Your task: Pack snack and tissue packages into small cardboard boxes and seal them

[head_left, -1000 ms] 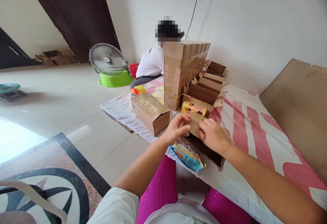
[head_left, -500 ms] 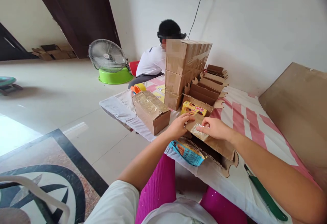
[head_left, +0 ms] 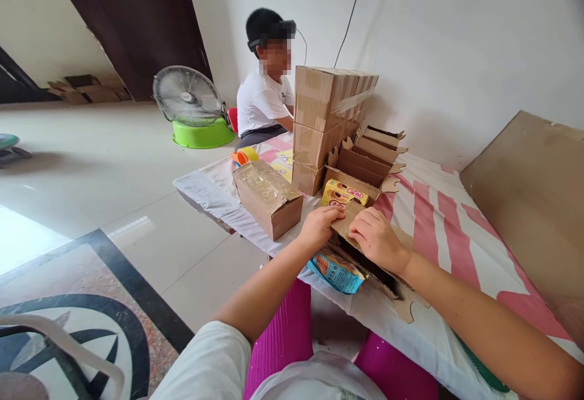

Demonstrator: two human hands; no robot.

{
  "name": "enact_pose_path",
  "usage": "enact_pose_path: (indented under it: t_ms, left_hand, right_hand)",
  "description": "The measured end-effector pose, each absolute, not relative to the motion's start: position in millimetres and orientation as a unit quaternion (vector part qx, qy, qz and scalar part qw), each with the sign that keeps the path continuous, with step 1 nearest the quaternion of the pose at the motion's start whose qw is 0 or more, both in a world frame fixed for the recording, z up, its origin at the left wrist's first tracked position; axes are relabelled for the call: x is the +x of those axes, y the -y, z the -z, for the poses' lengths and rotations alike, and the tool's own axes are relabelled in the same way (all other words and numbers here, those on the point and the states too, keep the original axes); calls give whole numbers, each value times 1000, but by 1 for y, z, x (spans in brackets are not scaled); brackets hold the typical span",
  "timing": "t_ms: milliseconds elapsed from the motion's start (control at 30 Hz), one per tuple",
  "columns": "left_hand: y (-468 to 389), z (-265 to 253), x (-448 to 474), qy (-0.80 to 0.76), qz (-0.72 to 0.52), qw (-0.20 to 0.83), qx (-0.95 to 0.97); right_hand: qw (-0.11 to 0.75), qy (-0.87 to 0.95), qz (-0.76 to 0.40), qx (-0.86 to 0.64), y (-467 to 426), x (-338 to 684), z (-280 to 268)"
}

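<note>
While you work at the counter (head_left: 449, 223), keep both hands at the near box (head_left: 382, 284), which sits close to the front edge, directly before you. Your left hand (head_left: 323, 226) grasps the left end of this box, its fingertips lying on the flap (head_left: 343, 224). Your right hand (head_left: 376, 240) bears on the same flap with its fingers bent; whether it pinches the flap or only presses on it cannot be told. Note the dark gap between the flap and the near wall: the box is partly open, and its contents cannot be made out.

Locate the blue packet (head_left: 337, 272) along the near side of the box, by the counter edge. Beyond your hands, find the yellow carton (head_left: 342, 194), tilted at the front of a row of open boxes (head_left: 369, 156). To the left of that row, a stack (head_left: 314, 129) stands three boxes high. Nearer to you and left of your left hand, a taped box (head_left: 269, 199) lies apart from the near box, with a tape roll (head_left: 246, 155) behind it. Under your right forearm, a green tool (head_left: 481, 366) is mostly hidden. Past the stack, a co-worker (head_left: 262, 98) in a white shirt sits beside the counter.
</note>
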State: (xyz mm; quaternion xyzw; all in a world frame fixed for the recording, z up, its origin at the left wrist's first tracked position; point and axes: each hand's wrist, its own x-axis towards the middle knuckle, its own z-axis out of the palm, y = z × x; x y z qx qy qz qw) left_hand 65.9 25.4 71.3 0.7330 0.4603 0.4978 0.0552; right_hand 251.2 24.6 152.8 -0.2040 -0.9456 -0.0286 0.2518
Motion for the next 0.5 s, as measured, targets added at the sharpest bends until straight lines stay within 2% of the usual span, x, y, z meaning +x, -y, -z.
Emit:
enact_pose_path:
  t_ms: [300, 500]
  left_hand:
    - [-24, -70, 67, -456, -464, 22, 759]
    - [-24, -70, 70, -456, -450, 24, 767]
  right_hand:
    - [278, 939, -90, -184, -24, 268, -152]
    - [243, 937, -165, -187, -22, 282, -154]
